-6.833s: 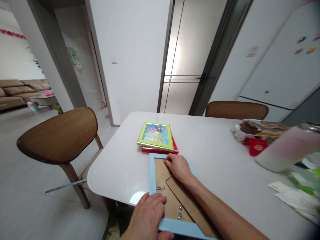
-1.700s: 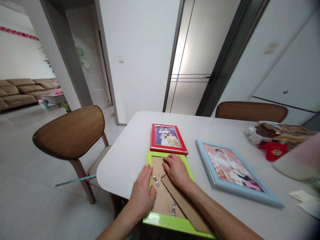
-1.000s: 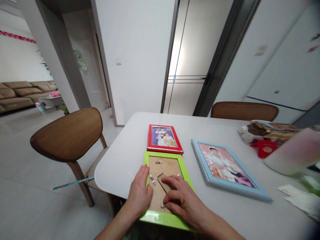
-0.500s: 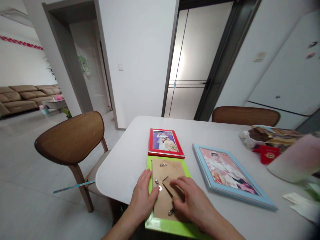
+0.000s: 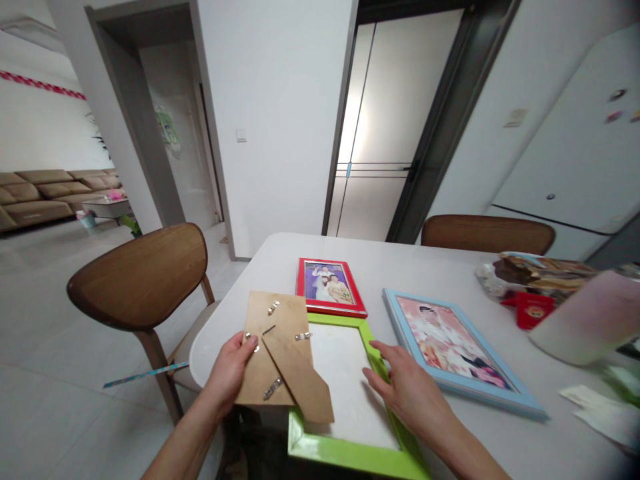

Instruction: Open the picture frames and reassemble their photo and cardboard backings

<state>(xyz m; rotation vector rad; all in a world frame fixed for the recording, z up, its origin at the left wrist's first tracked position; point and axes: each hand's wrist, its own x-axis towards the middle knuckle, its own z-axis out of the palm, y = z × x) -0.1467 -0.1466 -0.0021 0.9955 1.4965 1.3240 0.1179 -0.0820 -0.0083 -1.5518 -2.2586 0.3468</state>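
Observation:
My left hand point(image 5: 231, 370) grips the left edge of a brown backing board point(image 5: 285, 310), which has metal clips and a slanted stand flap point(image 5: 300, 377). The board is raised over the left part of a green frame point(image 5: 340, 455), whose white inside sheet point(image 5: 345, 367) shows. My right hand point(image 5: 407, 387) is at the frame's right side, thumb and fingers apart, holding nothing. Beyond the green frame lies a red frame point(image 5: 357, 293) with a photo in it, face up. To the right, a light blue frame point(image 5: 480, 392) holds another photo.
The white table point(image 5: 400, 263) has a rounded left corner. On its right are a plastic bag of items point(image 5: 545, 270), a red packet point(image 5: 533, 310), a pale pink container point(image 5: 583, 320) and white paper point(image 5: 610, 417). Wooden chairs stand left point(image 5: 145, 277) and behind point(image 5: 487, 233).
The backing board has come off the green frame and moved left in my left hand, uncovering the white sheet. My right hand has let go of the flap and opened.

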